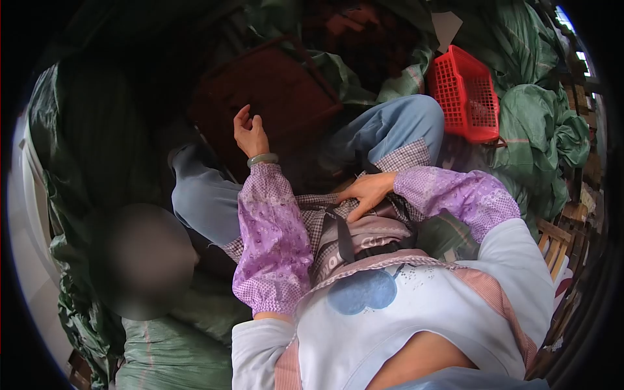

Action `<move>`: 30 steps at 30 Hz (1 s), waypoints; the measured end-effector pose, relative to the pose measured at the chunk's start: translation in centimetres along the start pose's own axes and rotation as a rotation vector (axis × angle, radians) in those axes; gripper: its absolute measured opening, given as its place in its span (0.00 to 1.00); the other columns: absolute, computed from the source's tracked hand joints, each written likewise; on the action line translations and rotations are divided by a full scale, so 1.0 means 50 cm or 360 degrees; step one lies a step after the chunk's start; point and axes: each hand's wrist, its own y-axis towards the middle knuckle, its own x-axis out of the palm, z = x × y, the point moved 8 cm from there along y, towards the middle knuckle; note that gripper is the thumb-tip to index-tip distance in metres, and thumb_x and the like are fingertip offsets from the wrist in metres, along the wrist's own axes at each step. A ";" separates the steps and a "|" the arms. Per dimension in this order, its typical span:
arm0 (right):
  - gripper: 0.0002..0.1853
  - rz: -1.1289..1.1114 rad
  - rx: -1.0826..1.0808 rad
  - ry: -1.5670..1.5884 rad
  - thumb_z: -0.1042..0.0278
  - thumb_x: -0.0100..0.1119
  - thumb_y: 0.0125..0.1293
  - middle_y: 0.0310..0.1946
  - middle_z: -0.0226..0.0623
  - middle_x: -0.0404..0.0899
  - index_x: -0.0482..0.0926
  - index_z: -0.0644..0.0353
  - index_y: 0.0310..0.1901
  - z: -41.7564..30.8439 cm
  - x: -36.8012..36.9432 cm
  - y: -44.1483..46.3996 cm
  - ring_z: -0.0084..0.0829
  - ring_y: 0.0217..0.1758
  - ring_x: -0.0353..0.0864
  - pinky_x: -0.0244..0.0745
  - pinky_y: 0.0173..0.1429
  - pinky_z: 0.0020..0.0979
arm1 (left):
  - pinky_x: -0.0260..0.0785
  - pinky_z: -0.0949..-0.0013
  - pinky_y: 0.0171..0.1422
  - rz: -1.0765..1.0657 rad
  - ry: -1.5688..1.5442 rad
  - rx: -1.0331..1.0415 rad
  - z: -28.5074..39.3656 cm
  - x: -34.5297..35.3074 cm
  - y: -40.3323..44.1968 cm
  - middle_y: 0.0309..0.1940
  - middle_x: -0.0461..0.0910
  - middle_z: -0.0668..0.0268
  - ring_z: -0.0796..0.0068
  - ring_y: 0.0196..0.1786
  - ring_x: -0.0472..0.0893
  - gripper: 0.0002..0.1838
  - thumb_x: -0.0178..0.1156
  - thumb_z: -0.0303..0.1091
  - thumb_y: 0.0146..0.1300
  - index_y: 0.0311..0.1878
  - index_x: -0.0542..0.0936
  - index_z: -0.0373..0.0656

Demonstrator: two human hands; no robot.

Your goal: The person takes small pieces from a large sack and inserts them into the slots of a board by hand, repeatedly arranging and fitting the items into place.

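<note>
My left hand (pixel 251 135), with a bracelet (pixel 262 158) at its wrist, hovers over a dark red panel (pixel 286 81). Its fingers are bent but apart, and nothing shows between them. My right hand (pixel 369 194) lies on my lap against the checked apron (pixel 406 159), thumb spread away from the fingers. Next to that hand a dark strap (pixel 344 239) hangs down the front. Purple patterned sleeve covers (pixel 270 234) reach over both forearms. The panel's surface is in deep shadow, so small things on it cannot be made out.
A red plastic basket (pixel 463 97) stands beyond my right knee. Large green woven sacks (pixel 536 130) surround me, with more sacks (pixel 172 354) at lower left. A blurred round shape (pixel 149 260) is close on the left. Wooden slats (pixel 554 244) line the right side.
</note>
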 end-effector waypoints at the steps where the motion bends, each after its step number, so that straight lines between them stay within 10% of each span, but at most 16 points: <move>1: 0.41 0.0057 -0.0002 -0.0031 0.37 0.51 0.51 0.52 0.54 0.66 0.61 0.66 0.58 -0.009 0.002 0.008 0.49 0.57 0.65 0.59 0.60 0.37 | 0.66 0.69 0.50 0.0000 -0.0080 -0.0010 -0.010 0.001 0.004 0.42 0.75 0.58 0.69 0.43 0.75 0.16 0.56 0.27 0.49 0.45 0.76 0.44; 4: 0.42 0.0431 -0.0436 0.0034 0.37 0.49 0.51 0.53 0.55 0.65 0.61 0.67 0.58 -0.045 0.020 0.048 0.49 0.57 0.64 0.59 0.60 0.37 | 0.67 0.71 0.48 0.0018 -0.0220 -0.0081 -0.040 -0.001 0.014 0.41 0.75 0.59 0.72 0.42 0.75 0.16 0.55 0.25 0.49 0.44 0.76 0.43; 16: 0.42 0.0223 -0.0037 -0.0243 0.31 0.48 0.48 0.43 0.52 0.73 0.66 0.64 0.53 -0.108 0.000 -0.021 0.47 0.49 0.71 0.65 0.51 0.40 | 0.66 0.77 0.38 -0.0008 -0.0469 -0.0389 -0.045 -0.014 -0.013 0.40 0.76 0.65 0.80 0.38 0.74 0.15 0.55 0.25 0.51 0.45 0.75 0.45; 30: 0.48 -0.0005 0.0159 -0.0035 0.26 0.43 0.48 0.57 0.56 0.61 0.57 0.63 0.61 -0.057 0.047 -0.032 0.47 0.60 0.62 0.56 0.62 0.39 | 0.65 0.76 0.39 -0.0209 -0.0567 -0.0572 -0.063 0.027 -0.027 0.40 0.76 0.69 0.81 0.38 0.75 0.15 0.55 0.27 0.51 0.45 0.75 0.48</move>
